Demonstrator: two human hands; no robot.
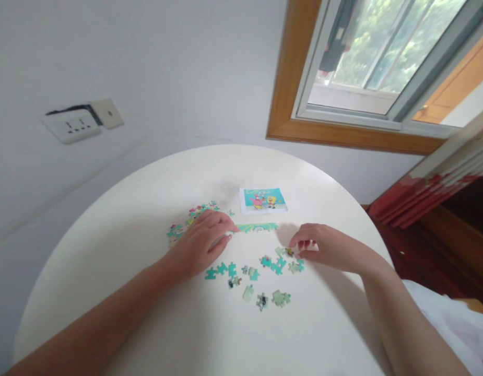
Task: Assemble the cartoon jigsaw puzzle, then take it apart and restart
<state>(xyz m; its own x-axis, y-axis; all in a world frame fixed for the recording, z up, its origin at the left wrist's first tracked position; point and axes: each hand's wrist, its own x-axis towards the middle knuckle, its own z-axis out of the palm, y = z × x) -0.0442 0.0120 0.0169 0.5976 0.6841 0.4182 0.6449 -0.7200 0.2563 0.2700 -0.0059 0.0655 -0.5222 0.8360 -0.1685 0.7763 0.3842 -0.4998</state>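
Observation:
My left hand (204, 241) lies flat on the round white table (147, 209), fingers stretched out, fingertips pressing the left end of a joined strip of teal puzzle pieces (259, 227). My right hand (323, 246) is curled, its fingertips pinching a small puzzle piece (290, 253) just right of the loose pieces. Several loose teal and green pieces (251, 277) lie scattered between and below both hands. A cluster of joined pieces (188, 219) shows behind my left hand, partly hidden by it. A small cartoon picture card (262, 200) lies just beyond the strip.
The table stands against a white wall with a socket plate (74, 124). A wood-framed window (366, 68) is at the upper right. Red and white fabric (433, 183) and dark wood lie to the right of the table edge.

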